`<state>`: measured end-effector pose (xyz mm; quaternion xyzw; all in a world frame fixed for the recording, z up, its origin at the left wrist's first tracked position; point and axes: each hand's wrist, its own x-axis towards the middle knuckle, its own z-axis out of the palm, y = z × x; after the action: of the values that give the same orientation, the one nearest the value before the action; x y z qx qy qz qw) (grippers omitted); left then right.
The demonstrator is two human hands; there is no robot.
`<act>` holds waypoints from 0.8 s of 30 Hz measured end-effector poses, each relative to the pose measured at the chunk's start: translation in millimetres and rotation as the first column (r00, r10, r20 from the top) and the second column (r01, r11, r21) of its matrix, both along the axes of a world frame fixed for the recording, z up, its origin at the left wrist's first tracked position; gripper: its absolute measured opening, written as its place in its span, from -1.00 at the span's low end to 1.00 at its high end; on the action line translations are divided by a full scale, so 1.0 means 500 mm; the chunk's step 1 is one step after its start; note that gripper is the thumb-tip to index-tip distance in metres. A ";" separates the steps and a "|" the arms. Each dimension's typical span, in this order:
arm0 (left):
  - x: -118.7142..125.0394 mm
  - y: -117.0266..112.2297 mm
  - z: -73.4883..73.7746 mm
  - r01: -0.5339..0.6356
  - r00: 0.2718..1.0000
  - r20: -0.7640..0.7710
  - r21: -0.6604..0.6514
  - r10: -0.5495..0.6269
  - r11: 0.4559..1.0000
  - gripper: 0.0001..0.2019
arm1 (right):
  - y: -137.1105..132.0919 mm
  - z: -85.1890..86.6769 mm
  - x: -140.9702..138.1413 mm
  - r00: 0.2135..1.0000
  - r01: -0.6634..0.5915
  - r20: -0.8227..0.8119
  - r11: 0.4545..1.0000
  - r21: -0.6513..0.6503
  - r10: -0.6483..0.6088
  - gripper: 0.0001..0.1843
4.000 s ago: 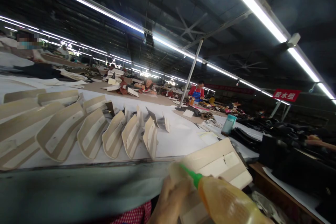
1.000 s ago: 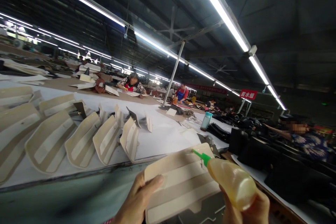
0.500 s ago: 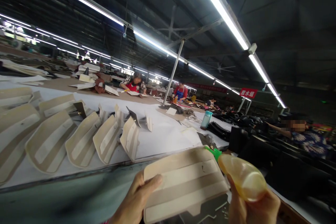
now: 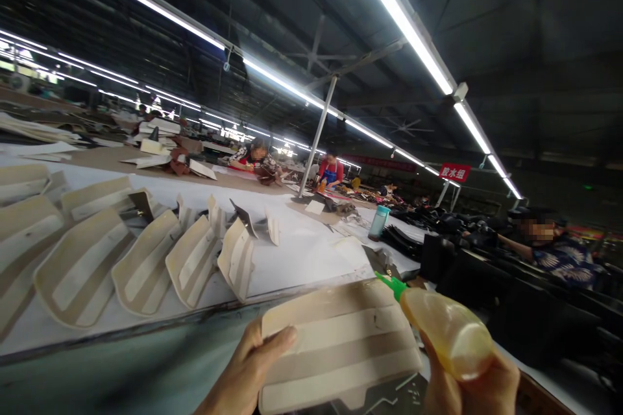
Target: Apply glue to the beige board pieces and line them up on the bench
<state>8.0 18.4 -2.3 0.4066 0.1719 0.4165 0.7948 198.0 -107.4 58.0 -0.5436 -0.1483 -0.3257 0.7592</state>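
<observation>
Left hand (image 4: 250,363): thumb clamps the left end of one beige, pale-striped panel (image 4: 335,347), tilted before the table (image 4: 296,262), apparently to present its far right corner. Right hand (image 4: 474,382): curls around one translucent yellow squeeze bottle (image 4: 448,321); green nozzle (image 4: 398,286) points at that corner, contact unclear. Beyond: curved beige striped panels (image 4: 187,267) in a row, faces exposed; turquoise-capped bottle (image 4: 378,224). Right: black stacked pieces (image 4: 516,314) crowd that side.

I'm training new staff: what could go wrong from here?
With the green nozzle at the edge of the beige panel, a hard squeeze of the bottle in the right hand might drip over the side. The left hand, thumb on the panel's face, could smudge anything wet there.
</observation>
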 end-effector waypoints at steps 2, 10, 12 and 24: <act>-0.002 -0.002 0.004 0.012 1.000 0.011 0.000 -0.012 1.000 -0.66 | -0.001 0.014 -0.008 1.000 0.020 -0.017 0.999 0.042 -0.020 -0.38; 0.000 -0.009 0.016 0.013 1.000 0.011 -0.058 -0.012 0.998 -0.61 | -0.004 0.022 -0.022 0.993 0.117 -0.042 0.980 0.163 -0.112 -0.32; 0.001 -0.010 0.018 0.000 1.000 0.012 -0.078 0.000 0.997 -0.58 | -0.003 0.009 -0.019 0.998 0.052 0.012 0.994 0.095 -0.053 -0.34; 0.005 0.001 0.015 -0.080 0.997 0.000 -0.106 0.081 0.991 -0.52 | 0.016 -0.035 -0.004 0.987 -0.055 0.152 0.998 0.031 0.049 -0.42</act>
<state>10.7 18.7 5.0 0.3559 0.2082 0.4395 0.7980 196.1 -99.2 40.3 -0.5000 -0.2140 -0.3487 0.7633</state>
